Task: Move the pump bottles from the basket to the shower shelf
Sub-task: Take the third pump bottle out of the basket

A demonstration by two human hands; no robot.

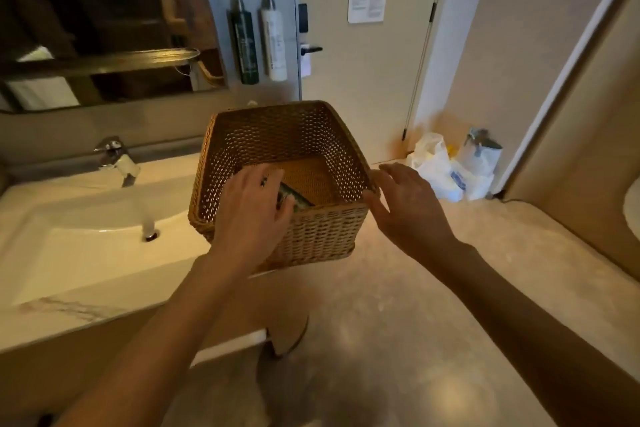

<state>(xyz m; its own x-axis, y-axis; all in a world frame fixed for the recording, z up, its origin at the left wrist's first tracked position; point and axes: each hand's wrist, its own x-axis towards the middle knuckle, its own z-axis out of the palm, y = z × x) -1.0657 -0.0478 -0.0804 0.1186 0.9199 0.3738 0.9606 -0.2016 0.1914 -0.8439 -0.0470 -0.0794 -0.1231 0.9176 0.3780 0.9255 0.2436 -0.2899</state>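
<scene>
My left hand (247,215) reaches over the near rim of the wicker basket (287,149), which sits on the right end of the table (86,308) beside the white sink (86,239). My left fingers (277,215) curl down into the basket and close around a dark green pump bottle (294,199) lying on its side against the near wall; only a short stretch of it shows past my knuckles, so I cannot tell how firm the grip is. There is a small dark mark on the back of that hand. My right hand (405,208) is at the basket's near right corner, its fingers (391,172) spread wide and loosely extended, the thumb just touching the woven corner and the rest hovering beside the right wall, holding nothing. The rest of the basket floor that I can see is bare weave. On the wall behind the basket hang two more pump bottles, a dark green one (244,45) and a white one (273,42), side by side, upright. A chrome faucet (116,159) stands over the sink, under the mirror (97,17). White plastic bags (446,170) sit on the floor (415,322) by the door (367,45).
</scene>
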